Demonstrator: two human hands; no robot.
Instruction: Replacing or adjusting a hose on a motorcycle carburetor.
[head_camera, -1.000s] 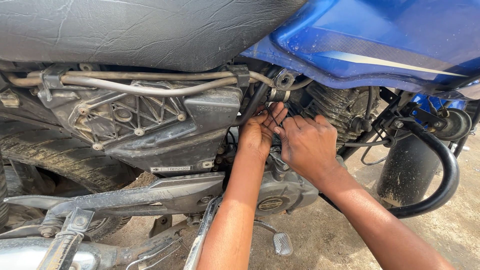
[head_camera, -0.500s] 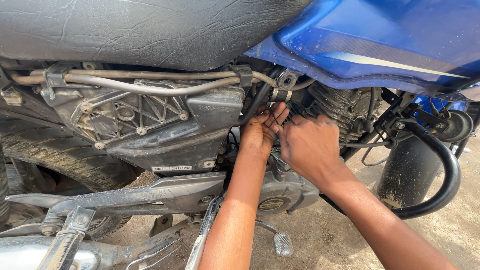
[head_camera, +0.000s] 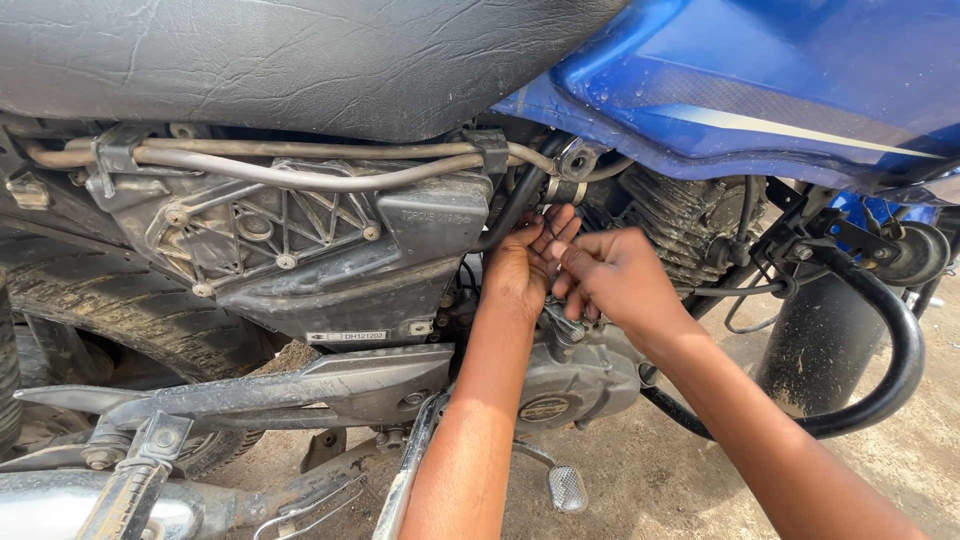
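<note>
Both hands (head_camera: 575, 270) at engine (head_camera: 680, 225); grip unclear.

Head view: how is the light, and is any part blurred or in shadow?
Head view: bright daylight, with glare on the blue fuel tank; the engine recess where the left hand and right hand work lies in shade; the hands look sharp, and the frame edges bend slightly from the wide lens.

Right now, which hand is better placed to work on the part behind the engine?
Left, probably. The left hand is already in the gap behind the engine; the right hand sits just outside it.
</note>
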